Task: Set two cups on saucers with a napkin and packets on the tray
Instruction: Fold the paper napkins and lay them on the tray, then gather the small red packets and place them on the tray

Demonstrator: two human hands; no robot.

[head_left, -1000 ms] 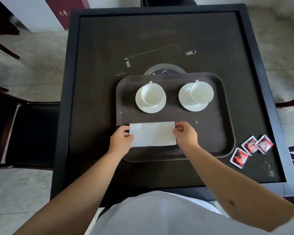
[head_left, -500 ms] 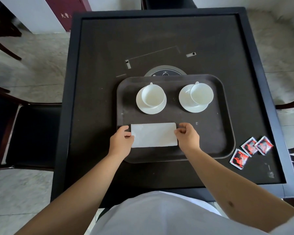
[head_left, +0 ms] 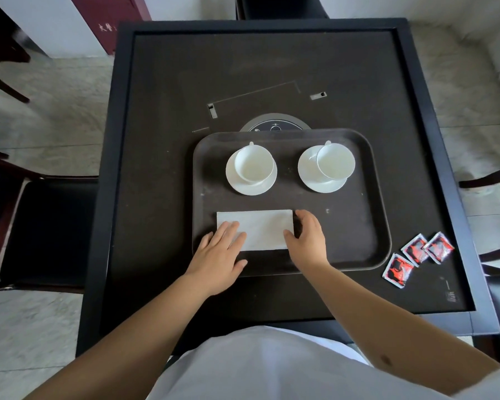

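Observation:
A dark tray (head_left: 358, 226) lies on the black table. Two white cups stand on white saucers at its far side, the left cup (head_left: 254, 166) centred on its saucer, the right cup (head_left: 335, 162) off-centre towards its saucer's right edge (head_left: 309, 171). A folded white napkin (head_left: 260, 229) lies flat on the tray's near part. My left hand (head_left: 220, 252) rests flat with straight fingers on the napkin's left end. At the napkin's right edge sits my right hand (head_left: 308, 241), fingers relaxed and touching it. Three red and black packets (head_left: 416, 255) lie on the table right of the tray.
A round grey disc (head_left: 274, 127) is set into the table just beyond the tray. The table has a raised black rim (head_left: 451, 174). Dark chairs stand to the left (head_left: 49, 226), to the right (head_left: 497, 183) and at the far side.
Both hands have let go of the napkin's ends. The left hand has flattened onto the napkin, and the right hand's fingers have uncurled beside its right edge. The napkin now lies flat.

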